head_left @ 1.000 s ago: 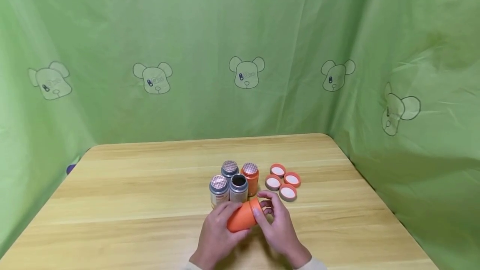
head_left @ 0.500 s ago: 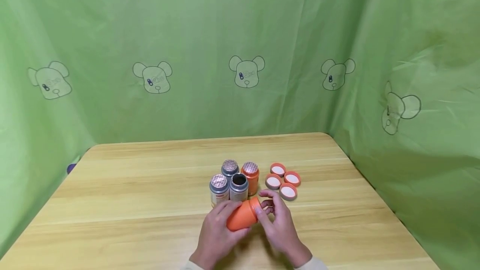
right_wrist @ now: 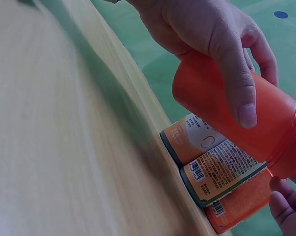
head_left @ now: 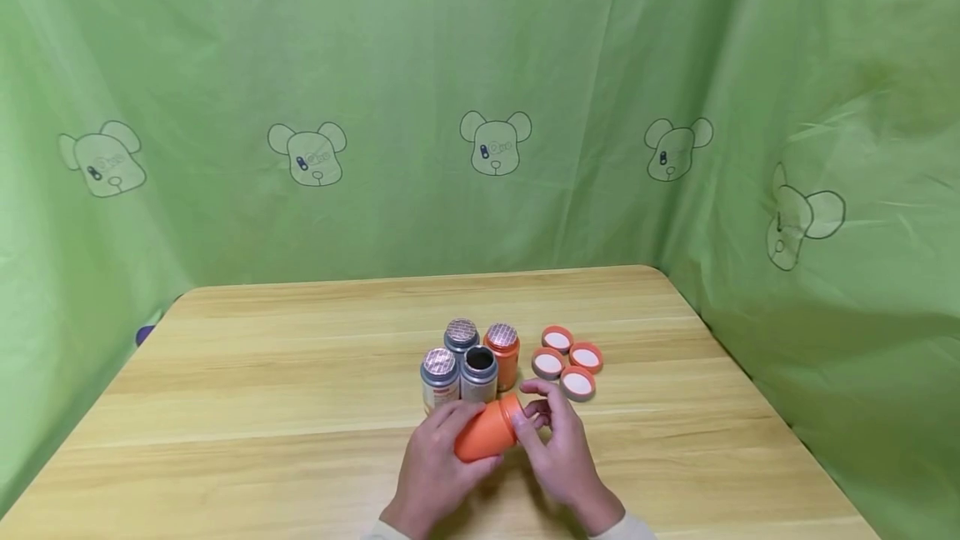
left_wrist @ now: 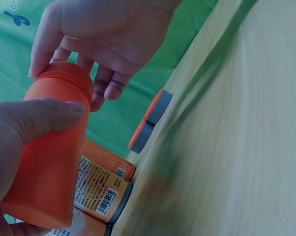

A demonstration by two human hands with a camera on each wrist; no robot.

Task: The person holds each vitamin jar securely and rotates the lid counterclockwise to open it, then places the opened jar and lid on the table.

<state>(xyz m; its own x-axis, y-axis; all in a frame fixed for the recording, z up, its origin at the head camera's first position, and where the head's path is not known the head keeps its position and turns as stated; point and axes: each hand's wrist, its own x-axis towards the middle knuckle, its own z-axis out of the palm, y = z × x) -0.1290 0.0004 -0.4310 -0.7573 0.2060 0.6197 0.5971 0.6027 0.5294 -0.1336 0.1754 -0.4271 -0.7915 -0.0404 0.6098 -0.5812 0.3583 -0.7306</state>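
My left hand (head_left: 429, 467) grips an orange bottle (head_left: 483, 433) round its body, tilted with the neck toward the right, over the front of the table. At the neck end is my right hand (head_left: 561, 452), its thumb on the neck and its fingers curled at the mouth. In the left wrist view, the left thumb lies across the plain orange bottle (left_wrist: 52, 167); its mouth is hidden there. Just behind stand two grey bottles with foil seals, one grey bottle (head_left: 478, 390) whose dark mouth is uncovered, and an orange bottle (head_left: 504, 361) with a foil seal.
Several orange-and-grey lids (head_left: 577, 384) lie with their white liners up, right of the standing bottles. The wooden table (head_left: 262, 373) has rounded back corners. A green curtain (head_left: 405, 65) with bear outlines hangs behind it and at both sides.
Both hands keep their hold on the orange bottle in nearly the same place. The right fingers shift only slightly at its mouth.
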